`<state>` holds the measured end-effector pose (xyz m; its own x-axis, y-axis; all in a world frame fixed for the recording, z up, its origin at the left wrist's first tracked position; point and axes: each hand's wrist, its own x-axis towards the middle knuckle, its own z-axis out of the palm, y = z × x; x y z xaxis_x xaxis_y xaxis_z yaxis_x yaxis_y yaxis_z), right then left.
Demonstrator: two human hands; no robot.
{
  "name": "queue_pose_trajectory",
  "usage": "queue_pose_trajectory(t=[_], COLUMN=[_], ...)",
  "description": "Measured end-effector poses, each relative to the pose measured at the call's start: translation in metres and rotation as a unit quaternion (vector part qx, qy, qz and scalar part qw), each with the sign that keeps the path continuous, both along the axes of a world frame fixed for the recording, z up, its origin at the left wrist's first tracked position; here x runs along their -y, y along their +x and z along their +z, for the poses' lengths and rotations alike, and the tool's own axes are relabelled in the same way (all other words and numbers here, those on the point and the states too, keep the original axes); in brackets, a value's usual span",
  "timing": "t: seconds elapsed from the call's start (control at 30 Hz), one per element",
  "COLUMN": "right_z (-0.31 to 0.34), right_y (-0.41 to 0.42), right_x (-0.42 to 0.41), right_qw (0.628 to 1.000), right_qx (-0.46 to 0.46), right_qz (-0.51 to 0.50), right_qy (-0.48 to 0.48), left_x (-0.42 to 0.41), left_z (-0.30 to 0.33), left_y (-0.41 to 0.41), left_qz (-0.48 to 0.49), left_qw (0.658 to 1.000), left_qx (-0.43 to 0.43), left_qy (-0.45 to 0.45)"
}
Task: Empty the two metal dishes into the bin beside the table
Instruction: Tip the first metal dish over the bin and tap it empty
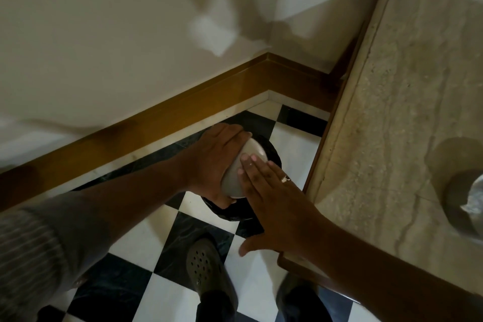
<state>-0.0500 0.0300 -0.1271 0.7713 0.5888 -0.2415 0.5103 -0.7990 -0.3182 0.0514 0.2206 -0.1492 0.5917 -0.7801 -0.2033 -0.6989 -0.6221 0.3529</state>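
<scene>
Dish (244, 165) number one is upended over the bin (271, 150), which stands on the checkered floor (292, 138) just beside the table (392, 112); we judge this the emptying step for the first of the two. Our left hand (211, 162) wraps around the dish from the far side and holds it bottom-up, while our right hand (271, 204) lies flat and spread, fingertips (247, 158) tapping or pressing on its base. Whether anything is left inside we cannot tell, since the mouth faces down. The second dish (467, 204) sits at the right edge of the table, blurred. Next we should turn this one upright, set it back and reach for the other.
</scene>
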Motion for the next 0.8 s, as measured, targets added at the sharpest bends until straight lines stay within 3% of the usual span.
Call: queue_pose_trajectory(t=[0.4,0.8], right_z=[-0.002,-0.001], right_y=[-0.001,-0.001], right_x=[0.003,-0.004], right_qw=[0.999,1.0], right_qx=[-0.009,-0.009], right_qz=[0.036,0.001], right_qy=[-0.01,-0.024], left_x=[-0.008,-0.002], left_z=[-0.001,-0.011], left_y=[-0.005,-0.013], left_qz=[0.005,0.018], left_qw=[1.0,1.0], left_qx=[-0.006,-0.008], left_qy=[0.028,-0.004])
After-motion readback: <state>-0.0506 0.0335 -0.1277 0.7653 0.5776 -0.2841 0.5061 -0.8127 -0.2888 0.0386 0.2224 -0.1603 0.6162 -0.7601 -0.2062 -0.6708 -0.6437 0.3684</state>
